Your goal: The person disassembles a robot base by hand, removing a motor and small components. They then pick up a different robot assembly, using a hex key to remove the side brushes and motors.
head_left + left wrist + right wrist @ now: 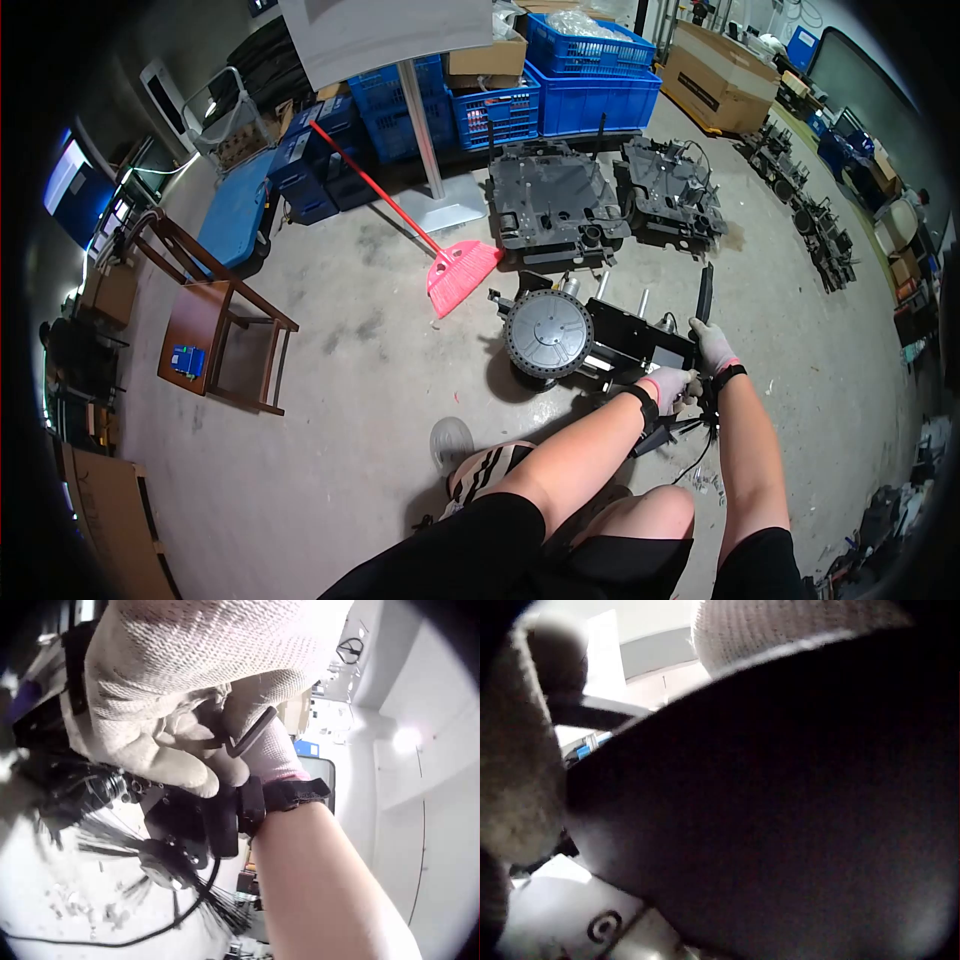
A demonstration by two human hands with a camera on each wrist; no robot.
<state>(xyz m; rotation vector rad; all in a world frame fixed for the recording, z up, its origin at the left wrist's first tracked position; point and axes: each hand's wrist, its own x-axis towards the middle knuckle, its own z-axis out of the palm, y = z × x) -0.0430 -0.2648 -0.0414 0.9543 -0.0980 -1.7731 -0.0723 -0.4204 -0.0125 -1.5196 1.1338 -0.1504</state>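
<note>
The person sits on the concrete floor (330,420), and both gloved hands are at the near end of a black machine (625,345) that lies just before the knees, its round grey wheel (548,335) facing up. The left hand (668,386) has curled fingers and pinches a small dark bent piece (251,731). The right hand (712,345), just beside it, grips the black machine. A pink broom (458,275) lies near.

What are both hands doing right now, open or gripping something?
Left hand: fingers curled, pinching a small black bent tool.
Right hand: gripping the black housing.
</note>
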